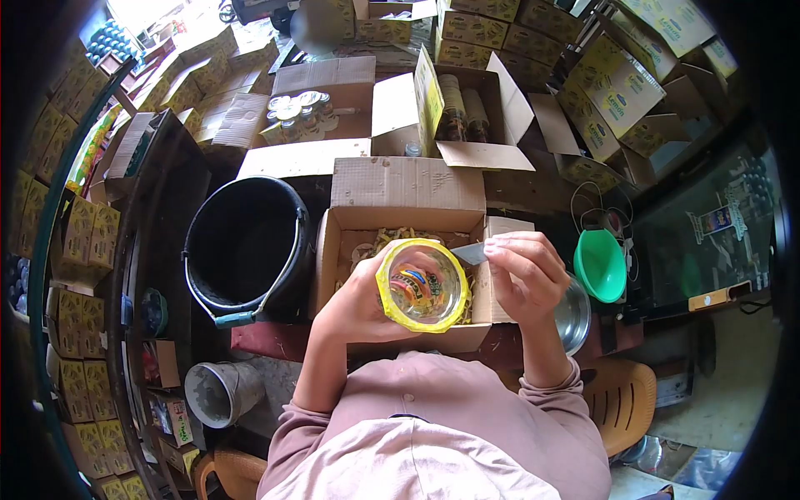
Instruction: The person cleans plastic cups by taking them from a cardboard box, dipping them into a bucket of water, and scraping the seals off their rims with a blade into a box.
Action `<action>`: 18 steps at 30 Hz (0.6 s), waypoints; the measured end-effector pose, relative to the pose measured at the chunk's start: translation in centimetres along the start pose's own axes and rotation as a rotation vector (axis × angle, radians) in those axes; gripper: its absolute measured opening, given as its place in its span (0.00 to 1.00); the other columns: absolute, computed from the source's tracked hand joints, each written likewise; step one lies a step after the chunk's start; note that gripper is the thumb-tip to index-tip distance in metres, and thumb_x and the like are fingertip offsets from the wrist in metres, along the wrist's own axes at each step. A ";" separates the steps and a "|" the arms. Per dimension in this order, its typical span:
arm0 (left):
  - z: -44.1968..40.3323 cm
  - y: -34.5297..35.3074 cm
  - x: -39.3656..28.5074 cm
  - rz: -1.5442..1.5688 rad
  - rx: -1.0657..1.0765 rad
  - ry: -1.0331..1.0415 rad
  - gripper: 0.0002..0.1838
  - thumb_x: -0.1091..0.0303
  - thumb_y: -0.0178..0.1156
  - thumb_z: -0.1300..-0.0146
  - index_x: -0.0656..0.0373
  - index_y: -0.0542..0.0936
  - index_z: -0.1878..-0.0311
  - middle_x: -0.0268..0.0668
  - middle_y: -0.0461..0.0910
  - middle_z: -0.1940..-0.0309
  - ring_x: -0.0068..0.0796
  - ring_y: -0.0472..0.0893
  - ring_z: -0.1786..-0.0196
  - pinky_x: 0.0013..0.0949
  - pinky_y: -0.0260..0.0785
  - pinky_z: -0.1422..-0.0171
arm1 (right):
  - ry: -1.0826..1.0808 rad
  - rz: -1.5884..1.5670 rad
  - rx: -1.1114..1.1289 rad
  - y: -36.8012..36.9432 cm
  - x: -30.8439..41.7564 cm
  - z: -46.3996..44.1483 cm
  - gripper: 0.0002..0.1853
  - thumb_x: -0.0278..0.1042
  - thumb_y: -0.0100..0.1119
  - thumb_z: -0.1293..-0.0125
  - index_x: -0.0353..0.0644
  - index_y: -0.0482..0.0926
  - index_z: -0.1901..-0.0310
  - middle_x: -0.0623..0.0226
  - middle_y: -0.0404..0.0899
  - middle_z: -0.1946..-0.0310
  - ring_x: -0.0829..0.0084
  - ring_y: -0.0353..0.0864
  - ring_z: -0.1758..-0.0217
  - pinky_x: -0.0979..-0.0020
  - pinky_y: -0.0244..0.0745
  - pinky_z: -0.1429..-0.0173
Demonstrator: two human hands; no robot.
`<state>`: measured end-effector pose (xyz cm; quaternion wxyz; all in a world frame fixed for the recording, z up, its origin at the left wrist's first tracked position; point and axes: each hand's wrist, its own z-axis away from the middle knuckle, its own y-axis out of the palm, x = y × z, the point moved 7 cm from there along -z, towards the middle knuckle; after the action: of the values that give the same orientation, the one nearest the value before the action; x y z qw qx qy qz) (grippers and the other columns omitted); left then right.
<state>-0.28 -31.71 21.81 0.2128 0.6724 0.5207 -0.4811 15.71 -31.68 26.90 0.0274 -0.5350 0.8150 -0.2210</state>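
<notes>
My left hand [354, 296] is closed around a clear round jar [450, 292] with a yellow rim. The jar's mouth faces up toward me, and a coloured label shows at its bottom. Pinched in my right hand [532, 273] is a flat metal blade [471, 253], its far end at the jar's upper right rim; whether it touches, I cannot tell. Below both hands stands an open cardboard box [408, 183] holding yellowish scraps [392, 236], partly hidden by the jar and my left hand.
Left of the box stands a black bucket [196, 275] with a wire handle. A metal bowl [577, 321] and a green bowl [600, 265] are on the right. Behind are an open carton [321, 75] of jars and another carton [510, 100] with stacked items. A grey bucket [218, 396] stands lower left.
</notes>
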 end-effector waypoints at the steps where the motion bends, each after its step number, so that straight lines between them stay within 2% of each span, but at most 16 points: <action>1: 0.0 0.0 0.2 0.030 -0.013 -0.007 0.38 0.70 0.73 0.66 0.64 0.67 0.47 0.40 0.75 0.57 0.30 0.75 0.54 0.30 0.65 0.46 | 0.013 -0.023 -0.001 0.0 0.0 0.0 0.11 0.17 0.61 0.57 0.40 0.79 0.69 0.67 0.79 0.73 0.70 0.79 0.71 0.73 0.75 0.66; 3: 0.2 -0.1 0.5 0.089 -0.039 -0.021 0.37 0.70 0.74 0.70 0.63 0.70 0.50 0.38 0.75 0.56 0.27 0.73 0.53 0.30 0.64 0.44 | 0.059 -0.035 0.010 0.0 0.0 0.3 0.11 0.17 0.61 0.57 0.40 0.79 0.69 0.67 0.79 0.74 0.70 0.79 0.71 0.74 0.75 0.67; 6: 0.4 -0.1 0.5 0.098 -0.036 -0.019 0.38 0.71 0.75 0.71 0.62 0.70 0.49 0.38 0.74 0.55 0.27 0.73 0.52 0.31 0.63 0.44 | 0.082 -0.040 0.027 0.2 0.1 0.3 0.11 0.17 0.61 0.56 0.40 0.79 0.69 0.66 0.78 0.74 0.70 0.78 0.72 0.74 0.74 0.68; 9: 0.3 0.0 0.3 0.085 -0.042 0.028 0.35 0.69 0.72 0.65 0.64 0.68 0.50 0.40 0.75 0.58 0.33 0.75 0.55 0.32 0.65 0.46 | 0.136 -0.039 0.036 0.3 -0.1 0.2 0.10 0.17 0.63 0.55 0.39 0.78 0.69 0.64 0.78 0.74 0.70 0.78 0.72 0.74 0.74 0.68; 12: 0.4 0.1 0.8 0.052 -0.051 0.019 0.34 0.69 0.72 0.65 0.64 0.69 0.50 0.40 0.75 0.58 0.33 0.75 0.55 0.32 0.65 0.46 | 0.182 -0.054 0.036 0.6 -0.3 0.4 0.10 0.17 0.63 0.54 0.39 0.78 0.68 0.63 0.78 0.73 0.69 0.78 0.72 0.75 0.73 0.67; 18: 0.6 0.1 1.4 0.198 -0.103 -0.068 0.33 0.68 0.72 0.65 0.63 0.70 0.51 0.38 0.74 0.58 0.31 0.74 0.55 0.31 0.65 0.47 | 0.208 -0.061 0.047 0.6 -0.4 0.9 0.09 0.18 0.63 0.53 0.40 0.78 0.68 0.65 0.78 0.73 0.70 0.78 0.71 0.74 0.73 0.67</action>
<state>-0.43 -31.52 20.35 0.3110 0.6922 0.4682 -0.4527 15.60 -31.45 25.82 -0.0515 -0.5330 0.7913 -0.2951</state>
